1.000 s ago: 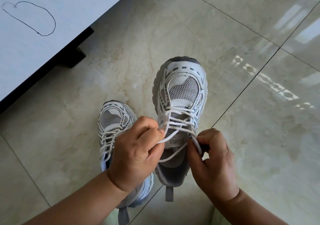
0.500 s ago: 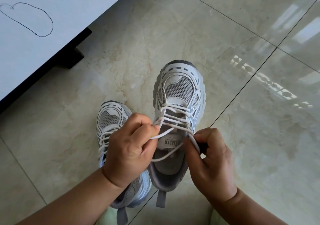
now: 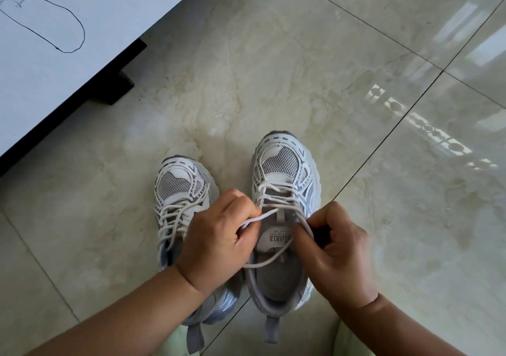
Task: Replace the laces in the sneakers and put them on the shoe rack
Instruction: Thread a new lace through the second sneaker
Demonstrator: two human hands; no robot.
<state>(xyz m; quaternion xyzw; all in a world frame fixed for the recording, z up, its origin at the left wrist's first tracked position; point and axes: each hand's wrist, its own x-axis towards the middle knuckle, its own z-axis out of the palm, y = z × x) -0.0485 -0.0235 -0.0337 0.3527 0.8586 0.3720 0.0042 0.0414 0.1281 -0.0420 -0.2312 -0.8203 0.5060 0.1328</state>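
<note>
Both hands worked at the throat of the right-hand sneaker [image 3: 284, 191]. Curled into a loose fist, the left hand [image 3: 219, 238] pinched one end of the white lace [image 3: 262, 214] between thumb and forefinger, and that strand ran taut from the fingertips up toward the upper eyelets. Its knuckles lay over the rear half of the left-hand sneaker [image 3: 180, 188], hiding the collar. Fingers of the right hand [image 3: 339, 249] were likewise folded tight, gripping the other lace strand at the right edge of the shoe opening; something small and dark showed between its fingers, too hidden to identify. A slack loop of lace drooped across the open mouth of the shoe between the two hands, passing below the tongue label [image 3: 276, 239].

The right-hand sneaker stood toe-forward on the marble floor [image 3: 273, 82], its laces crossed through the lower eyelets and its heel tab pointing back toward the person. Just beside it, the left-hand sneaker stood on the floor as well, parallel and set a little nearer, with its white laces threaded in loose crossings. A white cabinet top [image 3: 82, 5] bearing a hand-drawn black outline filled the upper left corner, well apart from the shoes.
</note>
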